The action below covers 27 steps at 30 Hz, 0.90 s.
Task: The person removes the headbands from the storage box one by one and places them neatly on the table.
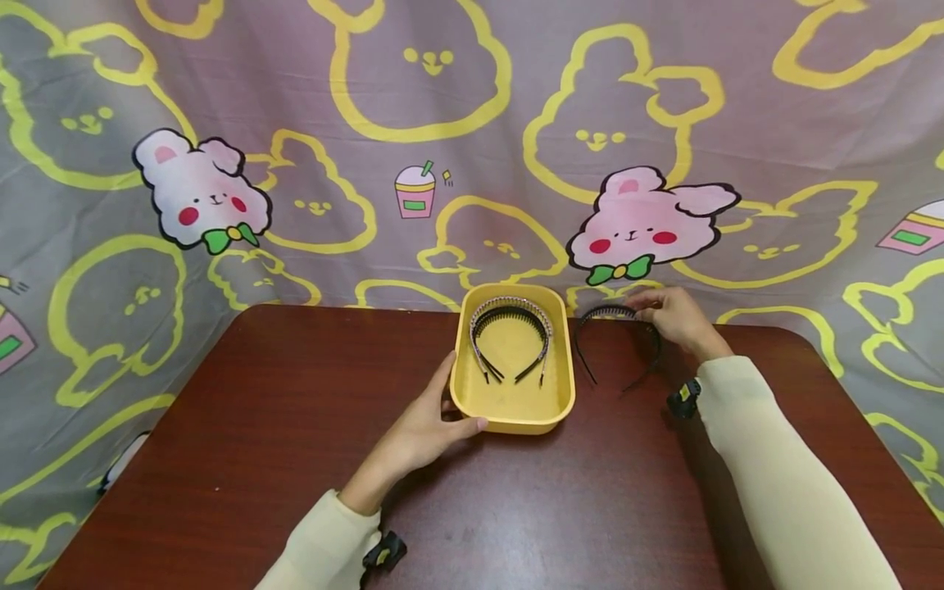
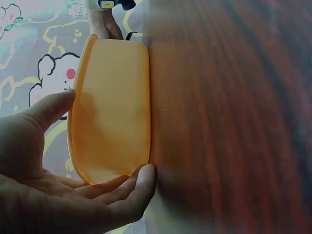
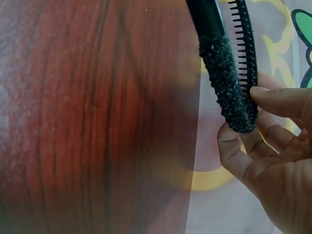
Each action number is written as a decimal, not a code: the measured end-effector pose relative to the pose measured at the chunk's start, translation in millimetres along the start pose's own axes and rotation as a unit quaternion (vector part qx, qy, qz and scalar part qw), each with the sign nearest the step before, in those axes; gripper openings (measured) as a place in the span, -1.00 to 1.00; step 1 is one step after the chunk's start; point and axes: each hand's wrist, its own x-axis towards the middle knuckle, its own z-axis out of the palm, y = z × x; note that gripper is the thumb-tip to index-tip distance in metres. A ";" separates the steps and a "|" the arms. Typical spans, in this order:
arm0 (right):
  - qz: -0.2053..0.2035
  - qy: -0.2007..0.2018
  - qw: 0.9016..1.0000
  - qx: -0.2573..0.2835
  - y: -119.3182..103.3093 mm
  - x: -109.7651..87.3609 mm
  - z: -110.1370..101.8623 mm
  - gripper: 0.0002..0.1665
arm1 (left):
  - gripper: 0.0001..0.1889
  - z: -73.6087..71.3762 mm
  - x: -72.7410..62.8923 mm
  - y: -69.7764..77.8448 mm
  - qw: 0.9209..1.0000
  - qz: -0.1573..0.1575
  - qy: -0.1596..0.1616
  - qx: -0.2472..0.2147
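Note:
A yellow plastic basin (image 1: 509, 415) with a raised rim stands near the back of the table. My left hand (image 1: 426, 428) grips its near left corner, thumb at the rim and fingers along the outer wall (image 2: 114, 117). Inside lie a sparkly silver-toned headband (image 1: 483, 310) and a black toothed headband (image 1: 547, 329), nested with their ends toward me. To the right of the basin, my right hand (image 1: 673, 318) pinches another black headband (image 1: 606, 310) near its upper right curve. In the right wrist view, this headband (image 3: 222, 73) shows a glittery outer surface and inner comb teeth.
The dark reddish-brown wooden table (image 1: 295, 393) has its back edge against a grey-pink curtain (image 1: 472, 164) printed with yellow outlines and cartoon rabbits. A black wrist camera (image 1: 686, 399) sits at the right cuff, another camera (image 1: 385, 552) at the left.

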 end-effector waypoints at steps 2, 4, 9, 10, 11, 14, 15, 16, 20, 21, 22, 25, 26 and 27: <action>0.003 -0.002 1.000 0.002 0.5 0.8 0.4 -0.64 | 0.15 -0.1 -0.1 0.2 1.000 0.000 0.001 0.000; 0.006 -0.003 1.000 0.004 1.6 1.6 1.1 -0.64 | 0.15 -0.1 0.0 0.4 1.000 0.000 0.001 0.001; 0.011 -0.003 1.000 0.008 5.7 2.8 4.4 -0.65 | 0.15 0.2 -0.5 0.1 1.000 -0.002 0.000 0.002; 0.011 -0.002 1.000 0.008 6.5 3.0 5.2 -0.65 | 0.15 0.3 -0.5 -0.1 1.000 -0.003 0.001 0.002; 0.010 -0.002 1.000 0.011 7.3 3.0 5.9 -0.65 | 0.15 0.4 -0.5 -0.3 1.000 -0.003 0.001 0.001; 0.015 -0.003 1.000 0.016 9.3 2.8 7.6 -0.66 | 0.15 0.5 -0.4 -0.6 1.000 -0.003 0.002 0.002; 0.017 -0.004 1.000 0.019 9.9 2.9 8.0 -0.66 | 0.15 0.6 -0.3 -0.6 1.000 -0.002 0.002 0.001; 0.019 -0.005 1.000 0.019 10.7 3.0 8.3 -0.66 | 0.15 0.6 -0.2 -0.6 1.000 -0.002 0.002 0.002; 0.021 -0.010 1.000 0.020 13.1 3.5 9.2 -0.65 | 0.15 0.6 0.1 -0.5 1.000 -0.002 0.003 0.005; 0.021 -0.010 1.000 0.020 13.6 3.5 9.5 -0.65 | 0.15 0.6 0.2 -0.4 1.000 -0.002 0.003 0.005; 0.020 -0.010 1.000 0.021 14.1 3.6 9.8 -0.65 | 0.15 0.6 0.3 -0.5 1.000 -0.002 0.003 0.005; 0.021 -0.010 0.999 0.027 14.8 3.5 10.8 -0.66 | 0.15 0.8 0.7 -0.7 1.000 -0.002 0.003 0.006; 0.022 -0.009 0.999 0.029 14.9 3.5 11.2 -0.66 | 0.15 0.9 0.8 -0.8 1.000 -0.002 0.003 0.005; 0.022 -0.010 0.999 0.031 14.9 3.3 11.3 -0.66 | 0.15 1.0 0.9 -0.9 1.000 -0.001 0.003 0.005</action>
